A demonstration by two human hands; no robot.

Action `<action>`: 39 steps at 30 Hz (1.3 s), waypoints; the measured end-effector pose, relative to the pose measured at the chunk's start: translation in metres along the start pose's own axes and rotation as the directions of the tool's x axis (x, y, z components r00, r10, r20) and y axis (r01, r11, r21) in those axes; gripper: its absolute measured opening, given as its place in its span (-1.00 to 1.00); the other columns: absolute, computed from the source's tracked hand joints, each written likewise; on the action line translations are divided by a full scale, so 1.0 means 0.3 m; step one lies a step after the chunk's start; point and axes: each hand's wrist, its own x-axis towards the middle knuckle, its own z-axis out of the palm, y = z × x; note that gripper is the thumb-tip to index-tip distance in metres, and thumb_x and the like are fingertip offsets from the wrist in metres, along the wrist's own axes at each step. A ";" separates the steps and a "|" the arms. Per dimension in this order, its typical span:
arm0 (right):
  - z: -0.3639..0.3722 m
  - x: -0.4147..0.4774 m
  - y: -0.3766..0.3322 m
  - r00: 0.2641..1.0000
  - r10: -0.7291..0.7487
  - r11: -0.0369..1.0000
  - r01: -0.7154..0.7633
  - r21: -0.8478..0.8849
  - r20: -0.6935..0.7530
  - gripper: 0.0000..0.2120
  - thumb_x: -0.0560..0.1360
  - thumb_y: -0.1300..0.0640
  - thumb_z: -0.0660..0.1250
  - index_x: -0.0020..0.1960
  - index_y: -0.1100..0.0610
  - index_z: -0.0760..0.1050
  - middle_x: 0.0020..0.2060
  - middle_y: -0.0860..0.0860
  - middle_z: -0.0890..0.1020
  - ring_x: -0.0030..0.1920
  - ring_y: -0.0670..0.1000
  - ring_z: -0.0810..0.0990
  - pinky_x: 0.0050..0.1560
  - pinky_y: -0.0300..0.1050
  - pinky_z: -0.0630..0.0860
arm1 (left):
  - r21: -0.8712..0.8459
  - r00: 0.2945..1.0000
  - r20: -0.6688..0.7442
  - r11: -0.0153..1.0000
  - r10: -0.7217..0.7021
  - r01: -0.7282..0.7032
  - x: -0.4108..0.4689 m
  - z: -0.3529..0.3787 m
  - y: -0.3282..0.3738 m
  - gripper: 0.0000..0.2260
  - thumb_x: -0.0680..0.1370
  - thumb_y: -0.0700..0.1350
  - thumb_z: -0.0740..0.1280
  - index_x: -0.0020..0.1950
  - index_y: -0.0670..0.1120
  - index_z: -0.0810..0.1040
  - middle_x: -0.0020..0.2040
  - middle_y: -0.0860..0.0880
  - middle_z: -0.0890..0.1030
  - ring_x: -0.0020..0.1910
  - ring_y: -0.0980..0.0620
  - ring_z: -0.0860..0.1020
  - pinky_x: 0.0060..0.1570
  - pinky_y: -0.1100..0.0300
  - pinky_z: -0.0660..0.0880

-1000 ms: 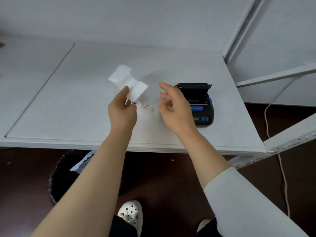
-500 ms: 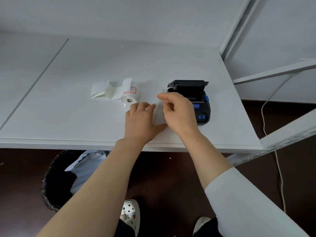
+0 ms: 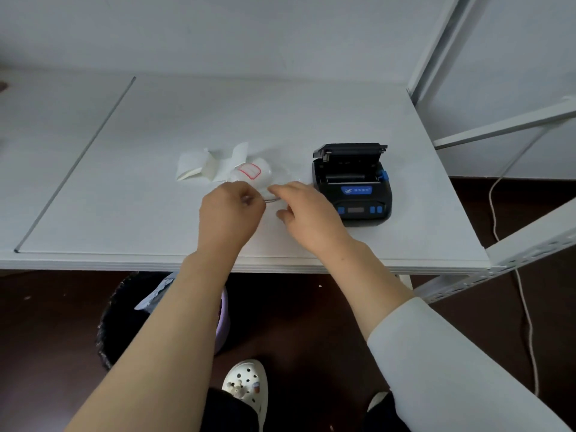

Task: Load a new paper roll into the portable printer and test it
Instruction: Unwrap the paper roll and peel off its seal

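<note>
Both hands are over the white tabletop (image 3: 124, 188), right at the front middle. The left hand (image 3: 230, 210) has its fingers curled in, grip pinched tight on one end of a thin, stretched bit of clear wrapping (image 3: 271, 199). The right hand (image 3: 307, 212) meets it from the other side, with forefinger and thumb closed on the far end, so the film runs taut between the two. Just beyond the knuckles lies the paper roll (image 3: 251, 173), white with a red-outlined label facing up, resting on the tabletop and in neither hand. Touching it on the left is a loose paper strip (image 3: 194, 165), crumpled and partly folded. To the right, just beside the right hand, sits the black printer (image 3: 353, 194) with blue buttons, its lid tipped up and the paper bay open. Below the tabletop edge are a dark bin (image 3: 124, 319) and a white perforated shoe (image 3: 247, 385).
</note>
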 end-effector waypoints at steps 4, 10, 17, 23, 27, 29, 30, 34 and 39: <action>0.008 0.011 -0.032 0.996 -0.019 0.999 0.024 0.044 -0.092 -0.77 0.56 0.17 0.17 0.06 0.21 0.57 -0.03 0.21 0.61 -0.01 0.23 0.56 -0.08 -0.01 0.44 | -0.171 0.997 -0.060 0.984 -0.058 0.047 0.017 -0.023 -0.005 -0.77 0.44 -0.23 0.30 0.08 -0.10 0.58 0.09 -0.04 0.57 -0.05 0.01 0.52 -0.20 0.48 0.34; 0.002 0.035 -0.044 0.964 0.151 0.926 -0.061 0.371 -0.219 -0.81 0.45 0.20 0.33 -0.13 0.34 0.60 -0.16 0.32 0.64 -0.11 0.30 0.58 -0.06 0.17 0.53 | -0.444 0.906 0.173 0.791 -0.386 0.421 0.034 -0.056 0.011 -0.92 0.43 -0.17 0.36 -0.15 -0.14 0.50 -0.26 -0.05 0.54 -0.36 -0.02 0.56 -0.26 0.13 0.62; -0.014 0.046 -0.055 0.940 0.280 0.792 -0.109 0.601 -0.198 -0.89 0.37 0.20 0.45 -0.12 0.19 0.68 -0.21 0.14 0.72 -0.13 0.11 0.66 0.03 0.04 0.57 | -0.644 0.860 0.376 0.570 -0.345 0.510 0.035 -0.064 0.043 -0.90 0.42 -0.32 0.32 -0.27 -0.22 0.60 -0.17 -0.23 0.63 -0.19 -0.10 0.63 -0.04 0.14 0.63; -0.020 0.050 -0.051 0.931 0.322 0.735 -0.129 0.666 -0.175 -0.89 0.35 0.20 0.48 -0.14 0.22 0.67 -0.30 0.08 0.67 -0.22 -0.01 0.63 -0.05 -0.08 0.58 | -0.693 0.884 0.356 0.549 -0.303 0.468 0.034 -0.049 0.038 -0.96 0.43 -0.26 0.41 -0.19 -0.22 0.63 -0.21 -0.18 0.67 -0.19 -0.06 0.67 -0.05 0.18 0.63; -0.018 0.055 -0.041 0.929 0.337 0.707 -0.142 0.693 -0.153 -0.90 0.33 0.20 0.50 -0.19 0.21 0.66 -0.36 0.00 0.65 -0.29 -0.06 0.61 -0.13 -0.14 0.56 | -0.693 0.888 0.356 0.554 -0.292 0.460 0.031 -0.046 0.045 -0.97 0.44 -0.29 0.40 -0.15 -0.24 0.62 -0.20 -0.18 0.66 -0.19 -0.06 0.66 -0.04 0.17 0.63; -0.022 0.053 -0.038 0.939 0.318 0.697 -0.136 0.704 -0.134 -0.94 0.35 0.20 0.48 -0.20 0.18 0.65 -0.43 -0.07 0.61 -0.42 -0.19 0.54 -0.34 -0.31 0.48 | -0.691 0.886 0.357 0.554 -0.297 0.464 0.030 -0.049 0.053 -0.96 0.44 -0.32 0.38 -0.17 -0.23 0.62 -0.20 -0.18 0.65 -0.19 -0.07 0.65 -0.04 0.18 0.63; -0.026 0.051 -0.039 0.945 0.308 0.689 -0.141 0.711 -0.112 -0.99 0.38 0.20 0.46 -0.22 0.14 0.65 -0.49 -0.12 0.58 -0.50 -0.22 0.48 -0.44 -0.38 0.40 | -0.692 0.885 0.356 0.551 -0.301 0.466 0.030 -0.052 0.057 -0.93 0.44 -0.34 0.36 -0.21 -0.22 0.61 -0.21 -0.18 0.64 -0.18 -0.08 0.65 -0.04 0.18 0.63; -0.039 0.054 -0.033 0.955 0.280 0.704 -0.137 0.697 -0.095 -0.87 0.44 0.22 0.38 -0.25 0.07 0.65 -0.58 -0.18 0.54 -0.57 -0.21 0.42 -0.51 -0.39 0.34 | -0.707 0.877 0.354 0.521 -0.325 0.478 0.033 -0.057 0.066 -0.75 0.43 -0.36 0.30 -0.43 -0.17 0.60 -0.30 -0.17 0.62 -0.21 -0.10 0.62 -0.06 0.16 0.63; -0.043 0.053 -0.038 0.948 0.269 0.767 -0.103 0.633 -0.171 -0.93 0.35 0.28 0.44 -0.17 0.22 0.67 -0.39 -0.07 0.62 -0.29 -0.06 0.61 -0.09 -0.13 0.56 | -0.703 0.879 0.354 0.528 -0.321 0.476 0.034 -0.051 0.065 -0.82 0.43 -0.35 0.31 -0.37 -0.21 0.59 -0.29 -0.19 0.62 -0.23 -0.10 0.63 -0.08 0.17 0.64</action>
